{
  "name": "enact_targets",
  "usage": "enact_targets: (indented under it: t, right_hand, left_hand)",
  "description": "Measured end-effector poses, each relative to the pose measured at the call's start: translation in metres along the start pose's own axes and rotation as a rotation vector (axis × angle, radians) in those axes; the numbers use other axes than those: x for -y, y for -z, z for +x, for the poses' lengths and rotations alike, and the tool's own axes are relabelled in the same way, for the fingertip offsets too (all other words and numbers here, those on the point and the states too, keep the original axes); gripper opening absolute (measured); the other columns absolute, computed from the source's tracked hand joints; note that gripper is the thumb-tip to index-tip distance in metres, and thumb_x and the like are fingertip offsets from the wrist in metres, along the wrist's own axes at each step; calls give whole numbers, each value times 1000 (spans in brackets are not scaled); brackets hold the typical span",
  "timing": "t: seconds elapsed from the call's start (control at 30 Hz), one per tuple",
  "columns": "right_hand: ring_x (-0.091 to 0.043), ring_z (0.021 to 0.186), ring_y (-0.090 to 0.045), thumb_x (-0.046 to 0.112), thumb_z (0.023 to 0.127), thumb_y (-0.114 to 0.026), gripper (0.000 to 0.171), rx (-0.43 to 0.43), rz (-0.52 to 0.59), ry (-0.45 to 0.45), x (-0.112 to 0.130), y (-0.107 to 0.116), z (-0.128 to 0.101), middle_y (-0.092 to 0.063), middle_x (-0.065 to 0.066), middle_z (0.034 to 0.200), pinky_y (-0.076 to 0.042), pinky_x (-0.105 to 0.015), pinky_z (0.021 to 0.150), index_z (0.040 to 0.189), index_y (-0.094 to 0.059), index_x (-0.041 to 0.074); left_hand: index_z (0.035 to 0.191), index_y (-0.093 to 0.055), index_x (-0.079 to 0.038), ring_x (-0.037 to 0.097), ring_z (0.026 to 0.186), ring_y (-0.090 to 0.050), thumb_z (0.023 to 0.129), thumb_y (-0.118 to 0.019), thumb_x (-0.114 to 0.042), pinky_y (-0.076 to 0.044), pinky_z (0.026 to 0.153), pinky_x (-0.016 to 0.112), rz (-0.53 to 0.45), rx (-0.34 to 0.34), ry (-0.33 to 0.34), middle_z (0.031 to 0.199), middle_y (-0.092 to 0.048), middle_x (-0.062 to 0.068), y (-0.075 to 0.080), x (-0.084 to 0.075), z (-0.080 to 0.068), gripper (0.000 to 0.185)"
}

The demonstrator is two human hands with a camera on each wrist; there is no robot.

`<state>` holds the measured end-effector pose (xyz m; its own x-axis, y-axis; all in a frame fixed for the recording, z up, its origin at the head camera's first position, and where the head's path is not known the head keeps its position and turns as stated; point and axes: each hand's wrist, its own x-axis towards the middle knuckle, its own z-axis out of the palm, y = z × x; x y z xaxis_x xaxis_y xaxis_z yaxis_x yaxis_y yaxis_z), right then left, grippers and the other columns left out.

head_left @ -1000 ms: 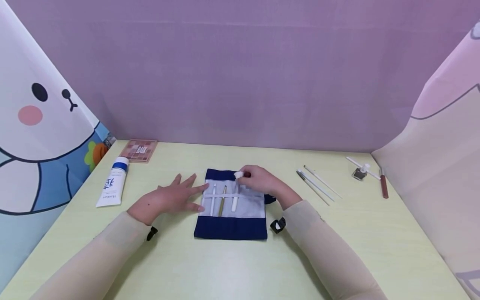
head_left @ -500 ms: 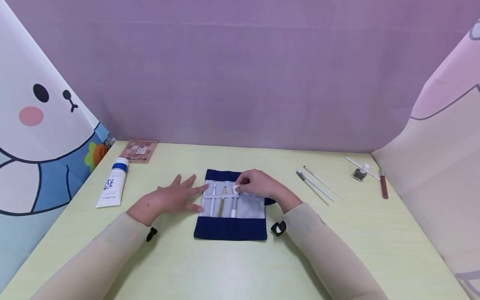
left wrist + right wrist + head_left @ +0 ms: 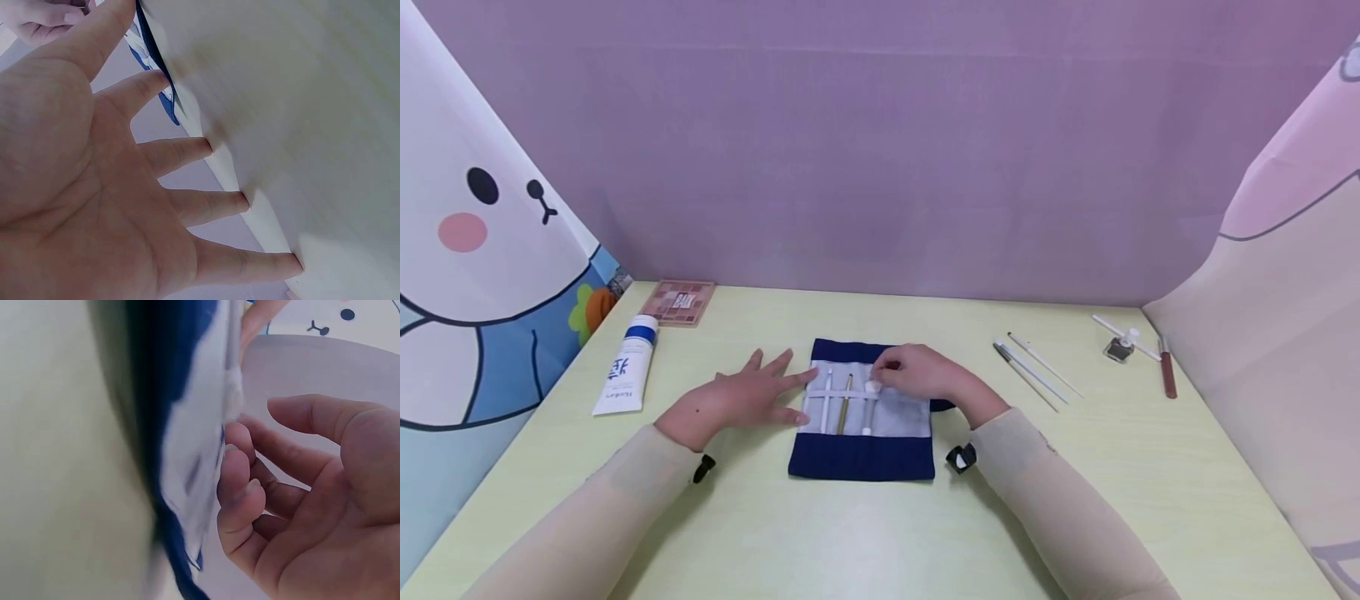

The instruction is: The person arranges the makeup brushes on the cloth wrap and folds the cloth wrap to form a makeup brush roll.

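Sleeves: long, close-fitting, pale beige fabric on both forearms, reaching to the wrists (smooth, with no print or pattern visible).
Left wrist: a small black device [image 3: 703, 468] sits at the cuff of the left sleeve [image 3: 587, 517].
Right wrist: a small black device with a white patch [image 3: 960, 457] sits at the cuff of the right sleeve [image 3: 1060, 508].
Hands: left hand [image 3: 730, 400] and right hand [image 3: 925, 372] are bare, no gloves.

Left hand [image 3: 737, 398] flat, palm down, fingers spread and straight; right hand [image 3: 925, 375] palm down, fingers curled, fingertips pressing down
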<state>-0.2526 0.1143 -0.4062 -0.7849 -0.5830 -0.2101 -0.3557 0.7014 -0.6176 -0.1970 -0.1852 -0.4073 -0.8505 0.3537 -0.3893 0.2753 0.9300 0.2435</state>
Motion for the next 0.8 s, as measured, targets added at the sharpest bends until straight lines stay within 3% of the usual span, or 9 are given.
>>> enact_targets:
  t: [0.17, 0.53, 0.8]
  right_hand:
    - [-18, 106, -66, 31, 110, -56, 33, -76, 47, -15, -5, 16, -11, -75, -4, 124, -56, -38, 94, 134, -71, 13]
    - [-40, 105, -72, 32, 111, -56, 35, -216, 202, -42, -35, 56, -39, -73, -21, 121, -60, -36, 81, 138, -67, 12]
    - [-43, 115, -69, 28, 112, -56, 37, -317, 260, -78, -64, 79, -59, -68, -25, 133, -63, -45, 94, 140, -64, 6]
  left_hand:
    - [170, -28, -35, 70, 158, -3, 99, -63, -66, -19, 97, 101, 0, 5, -7, 180, -7, 23, 1, 0, -1, 85]
    - [170, -28, -35, 69, 158, -2, 99, -64, -64, -20, 98, 101, -3, 7, -8, 181, -6, 23, 0, 1, -2, 85]
    - [170, -28, -34, 71, 157, -4, 99, -63, -65, -21, 96, 101, 7, 0, -16, 180, -7, 24, 0, 1, -1, 85]
